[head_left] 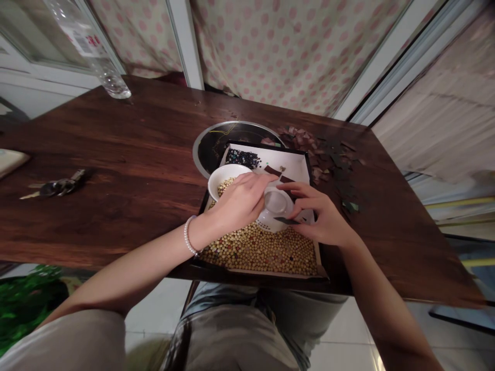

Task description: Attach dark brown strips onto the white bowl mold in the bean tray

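Centrally, half-closed right hand (320, 216) gripped translucent cup (277, 202) above beans (266, 252) in tray (296, 158); left hand (242, 202) lay beside cup, its grip hidden; white bowl (213, 188) stood just beside left hand.

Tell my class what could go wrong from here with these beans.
The left hand is close beside the white bowl; a knock might spill the beans inside. The box lies near the front edge of the table, so a nudge might send loose beans onto the floor.

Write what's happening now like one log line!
left hand: beside small cup | right hand: beside small cup | beans: in tray
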`<move>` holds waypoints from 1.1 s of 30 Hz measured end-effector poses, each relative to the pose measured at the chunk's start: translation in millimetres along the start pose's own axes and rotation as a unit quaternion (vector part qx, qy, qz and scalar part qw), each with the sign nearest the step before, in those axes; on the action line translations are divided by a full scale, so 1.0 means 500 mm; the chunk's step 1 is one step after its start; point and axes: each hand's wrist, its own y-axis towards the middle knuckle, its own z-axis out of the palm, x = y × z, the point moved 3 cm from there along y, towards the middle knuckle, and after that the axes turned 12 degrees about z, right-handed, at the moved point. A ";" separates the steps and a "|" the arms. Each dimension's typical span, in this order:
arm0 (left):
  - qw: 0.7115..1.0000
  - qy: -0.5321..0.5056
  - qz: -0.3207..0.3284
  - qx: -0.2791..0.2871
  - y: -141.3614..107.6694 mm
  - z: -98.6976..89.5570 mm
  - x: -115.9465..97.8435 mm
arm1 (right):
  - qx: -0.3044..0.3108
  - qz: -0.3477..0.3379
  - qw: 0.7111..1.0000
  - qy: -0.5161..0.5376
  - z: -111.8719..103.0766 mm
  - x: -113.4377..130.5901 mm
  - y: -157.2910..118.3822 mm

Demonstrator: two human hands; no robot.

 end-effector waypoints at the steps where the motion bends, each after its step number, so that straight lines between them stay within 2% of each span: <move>1: 1.000 0.000 0.000 0.001 0.000 0.000 0.000 | -0.020 0.000 1.000 0.000 -0.002 -0.001 0.001; 4: 1.000 0.001 0.001 0.001 0.000 -0.001 -0.001 | -0.052 0.016 0.998 -0.017 0.000 -0.008 0.001; 9: 1.000 -0.002 -0.001 -0.003 0.000 -0.001 0.000 | 0.051 0.014 0.998 -0.040 0.018 -0.007 -0.003; 12: 1.000 -0.005 -0.005 0.000 0.000 0.000 0.001 | 0.070 0.011 0.997 -0.015 0.011 -0.001 -0.004; 16: 1.000 -0.025 0.001 0.002 0.001 0.000 0.000 | 0.014 0.058 0.997 0.052 0.003 -0.018 0.003; 18: 0.998 -0.057 0.033 0.009 0.004 -0.001 -0.008 | -0.013 0.090 0.994 0.064 0.007 -0.033 0.008; 21: 0.988 -0.118 0.093 0.039 0.007 -0.003 -0.025 | -0.013 0.116 0.991 0.070 0.020 -0.047 0.015; 23: 0.982 -0.144 0.110 0.056 0.008 -0.004 -0.032 | -0.019 0.121 0.990 0.068 0.026 -0.047 0.018; 25: 0.981 -0.150 0.104 0.063 0.008 -0.004 -0.032 | -0.030 0.125 0.990 0.052 0.030 -0.047 0.018; 29: 0.987 -0.133 0.050 0.069 0.007 0.003 -0.017 | -0.064 0.151 0.985 0.047 0.031 -0.059 0.015; 33: 0.992 -0.112 0.017 0.054 0.005 0.008 -0.006 | -0.141 0.160 0.973 0.092 0.018 -0.068 0.008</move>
